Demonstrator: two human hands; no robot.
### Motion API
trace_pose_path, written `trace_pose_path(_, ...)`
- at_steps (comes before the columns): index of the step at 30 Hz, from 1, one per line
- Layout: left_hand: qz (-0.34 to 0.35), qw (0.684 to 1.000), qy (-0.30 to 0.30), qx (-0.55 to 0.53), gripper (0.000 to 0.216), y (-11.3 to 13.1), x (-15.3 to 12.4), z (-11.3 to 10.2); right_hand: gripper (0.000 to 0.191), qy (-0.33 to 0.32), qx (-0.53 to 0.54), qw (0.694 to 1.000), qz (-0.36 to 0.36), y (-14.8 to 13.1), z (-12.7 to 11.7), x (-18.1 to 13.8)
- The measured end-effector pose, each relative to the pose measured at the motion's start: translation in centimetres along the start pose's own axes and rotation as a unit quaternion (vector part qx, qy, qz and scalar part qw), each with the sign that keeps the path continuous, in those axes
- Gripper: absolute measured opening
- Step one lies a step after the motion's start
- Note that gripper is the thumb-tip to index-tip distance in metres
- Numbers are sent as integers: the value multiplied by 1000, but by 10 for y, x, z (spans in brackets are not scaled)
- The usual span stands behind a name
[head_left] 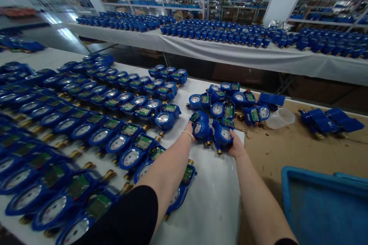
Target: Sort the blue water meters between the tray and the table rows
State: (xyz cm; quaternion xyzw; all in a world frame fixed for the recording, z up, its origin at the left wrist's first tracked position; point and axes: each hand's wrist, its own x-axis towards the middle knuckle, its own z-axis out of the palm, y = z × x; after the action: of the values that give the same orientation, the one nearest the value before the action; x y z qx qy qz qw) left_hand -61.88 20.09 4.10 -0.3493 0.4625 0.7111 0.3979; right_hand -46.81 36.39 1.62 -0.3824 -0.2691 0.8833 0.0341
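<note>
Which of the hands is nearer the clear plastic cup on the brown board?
Right. The right hand grips a blue meter just left of and below the clear plastic cup. The left hand grips another meter farther left.

The meter [200,127] under my left hand [189,127] is bright blue with a white dial, a green panel and a brass-coloured fitting; the meter [222,136] at my right hand [235,146] matches it. My desk [212,199] is white on the left, cardboard brown on the right. The near-right crate [324,206] is blue, my sleeve [126,218] black.
</note>
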Motion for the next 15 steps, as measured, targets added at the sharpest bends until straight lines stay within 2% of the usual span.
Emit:
trace_pose_path(4,-3,999,-32,-15,56,-3,4,0,33,-1,9,1000,0,4,9,1)
trace_pose_path(8,-15,998,-65,-18,59,-2,6,1,27,8,23,999,-42,16,17,1)
trace_pose_path(15,-38,991,-130,8,59,-3,-15,8,33,26,21,992,-124,29,20,-10)
